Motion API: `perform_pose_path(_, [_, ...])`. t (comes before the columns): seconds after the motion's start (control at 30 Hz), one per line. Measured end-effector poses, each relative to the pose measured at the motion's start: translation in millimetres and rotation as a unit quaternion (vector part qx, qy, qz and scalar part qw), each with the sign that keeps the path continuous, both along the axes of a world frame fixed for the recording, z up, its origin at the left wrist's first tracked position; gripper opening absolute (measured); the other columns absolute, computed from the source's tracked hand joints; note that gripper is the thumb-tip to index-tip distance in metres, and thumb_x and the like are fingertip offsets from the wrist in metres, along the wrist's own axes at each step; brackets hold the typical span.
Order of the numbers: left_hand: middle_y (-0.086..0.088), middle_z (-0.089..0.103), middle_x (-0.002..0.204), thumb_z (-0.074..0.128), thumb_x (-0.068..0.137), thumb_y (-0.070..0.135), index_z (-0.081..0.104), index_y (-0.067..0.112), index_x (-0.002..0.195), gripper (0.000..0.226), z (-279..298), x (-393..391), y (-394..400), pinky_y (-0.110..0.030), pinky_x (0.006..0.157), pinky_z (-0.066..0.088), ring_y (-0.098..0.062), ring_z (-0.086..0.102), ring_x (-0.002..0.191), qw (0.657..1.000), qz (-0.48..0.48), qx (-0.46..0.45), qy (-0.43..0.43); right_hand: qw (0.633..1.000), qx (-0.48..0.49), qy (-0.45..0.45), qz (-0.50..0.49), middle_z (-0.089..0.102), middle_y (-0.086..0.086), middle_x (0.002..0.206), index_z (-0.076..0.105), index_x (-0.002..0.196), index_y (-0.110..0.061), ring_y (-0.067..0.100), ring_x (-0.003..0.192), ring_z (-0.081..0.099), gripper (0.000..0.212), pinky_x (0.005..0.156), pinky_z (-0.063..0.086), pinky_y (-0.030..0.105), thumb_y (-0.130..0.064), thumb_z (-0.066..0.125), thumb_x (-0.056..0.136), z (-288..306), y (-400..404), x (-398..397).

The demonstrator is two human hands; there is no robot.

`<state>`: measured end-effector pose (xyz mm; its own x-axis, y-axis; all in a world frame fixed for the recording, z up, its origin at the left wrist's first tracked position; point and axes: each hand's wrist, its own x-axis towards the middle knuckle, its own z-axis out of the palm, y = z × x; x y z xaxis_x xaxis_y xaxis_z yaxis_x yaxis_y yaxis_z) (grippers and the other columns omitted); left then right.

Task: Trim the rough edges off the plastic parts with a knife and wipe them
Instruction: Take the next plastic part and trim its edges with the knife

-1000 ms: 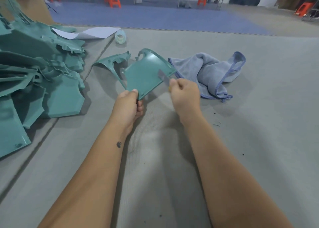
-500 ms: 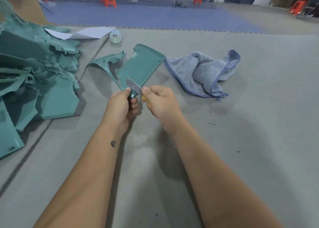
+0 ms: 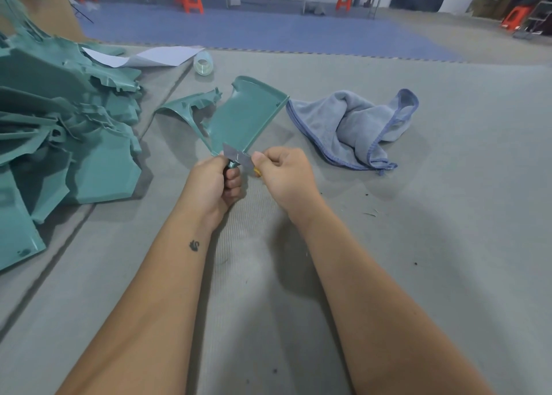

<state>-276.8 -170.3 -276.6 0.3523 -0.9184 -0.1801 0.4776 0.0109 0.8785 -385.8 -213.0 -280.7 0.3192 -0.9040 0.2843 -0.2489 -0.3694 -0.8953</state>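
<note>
I am judging the job far from done: a big pile point(image 3: 59, 143) of green parts is lying at my left on the worktop point(image 3: 448, 245), I am trimming just one part point(image 3: 245, 119), and the cloth point(image 3: 352, 125) for wiping is lying untouched at the right. My left hand point(image 3: 209, 185) is gripping the part's near corner, holding it tilted above the worktop, while my right hand point(image 3: 286, 173) is pinching the knife point(image 3: 237, 157) with its blade touching that corner. The part is looking smooth, glossy, with a raised rim.
</note>
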Motion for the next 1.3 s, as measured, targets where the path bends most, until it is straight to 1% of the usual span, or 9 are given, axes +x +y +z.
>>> perform_pose_path(0.3, [0.006,0.033,0.045,0.03,0.101,0.007,0.04,0.016,0.074,0.03,0,-1,1,-0.014,0.036,0.019,-0.005,0.024,0.038,1.0,0.006,0.001,-0.011,0.994,-0.086,0.058,-0.039,0.036,0.001,0.051,0.052,0.061,0.0,0.014,0.051,0.031,0.04,0.051,0.026,0.034,-0.021,0.057,0.094,1,0,-2])
perform_pose_path(0.43, [0.007,0.03,0.043,0.03,0.103,0.011,0.034,0.019,0.073,0.031,-1,-2,2,-0.012,0.036,0.014,-0.004,0.022,0.035,1.0,0.015,0.005,-0.007,0.99,-0.014,-0.047,-0.13,0.031,-0.01,0.043,0.042,0.054,-0.018,0.005,0.046,0.024,0.042,0.046,0.021,0.025,-0.017,0.056,0.094,6,-21,-16])
perform_pose_path(0.53, [0.008,0.032,0.042,0.031,0.103,0.012,0.035,0.019,0.076,0.028,-1,-4,2,-0.013,0.035,0.017,-0.004,0.023,0.035,0.998,0.017,0.018,-0.054,0.981,0.013,-0.078,-0.177,0.032,-0.012,0.043,0.04,0.052,-0.01,0.004,0.045,0.025,0.045,0.047,0.023,0.024,-0.017,0.055,0.094,4,-40,-40])
perform_pose_path(0.6, [0.008,0.032,0.043,0.031,0.103,0.013,0.036,0.019,0.077,0.027,-1,-4,1,-0.013,0.034,0.018,-0.004,0.024,0.035,0.998,0.015,0.022,-0.06,0.973,0.039,-0.113,-0.196,0.036,0.005,0.055,0.044,0.06,0.004,0.016,0.055,0.031,0.042,0.055,0.026,0.028,-0.02,0.053,0.093,-1,-48,-50])
perform_pose_path(0.67, [0.008,0.032,0.042,0.032,0.103,0.014,0.035,0.019,0.076,0.028,0,-4,1,-0.014,0.035,0.016,-0.004,0.024,0.036,0.999,0.013,0.02,-0.041,0.965,0.064,-0.151,-0.205,0.033,0.01,0.061,0.04,0.058,-0.006,0.023,0.061,0.028,0.041,0.06,0.024,0.037,-0.022,0.051,0.094,-3,-48,-54])
perform_pose_path(0.77, [0.008,0.032,0.043,0.033,0.103,0.015,0.036,0.02,0.077,0.027,1,-5,1,-0.015,0.037,0.015,-0.005,0.024,0.037,0.998,0.016,0.017,-0.051,0.959,0.062,-0.202,-0.188,0.029,0.002,0.056,0.03,0.056,-0.022,0.02,0.058,0.023,0.044,0.056,0.021,0.038,-0.022,0.05,0.095,4,-40,-52])
perform_pose_path(0.9, [0.006,0.036,0.046,0.036,0.102,0.017,0.04,0.018,0.078,0.024,2,-8,2,-0.017,0.039,0.018,-0.007,0.028,0.041,0.997,0.024,0.016,-0.075,0.972,0.047,-0.209,-0.101,0.035,-0.009,0.048,0.043,0.055,-0.021,0.008,0.047,0.028,0.042,0.047,0.024,0.025,-0.02,0.052,0.096,10,-22,-39])
perform_pose_path(1.03, [0.005,0.041,0.046,0.038,0.103,0.021,0.046,0.017,0.081,0.023,2,-9,2,-0.017,0.038,0.025,-0.007,0.033,0.04,0.996,0.037,0.015,-0.085,0.985,0.079,-0.151,-0.015,0.038,-0.008,0.044,0.05,0.054,-0.02,0.01,0.044,0.03,0.042,0.047,0.023,0.028,-0.022,0.054,0.096,7,-5,-16])
perform_pose_path(1.3, [0.001,0.051,0.055,0.04,0.103,0.018,0.056,0.014,0.084,0.025,-3,-12,0,-0.018,0.045,0.041,-0.007,0.045,0.046,0.991,0.073,-0.008,-0.116,0.983,0.146,-0.108,-0.026,0.037,-0.012,0.037,0.052,0.059,-0.012,0.008,0.039,0.03,0.039,0.043,0.024,0.022,-0.021,0.053,0.097,3,9,0])
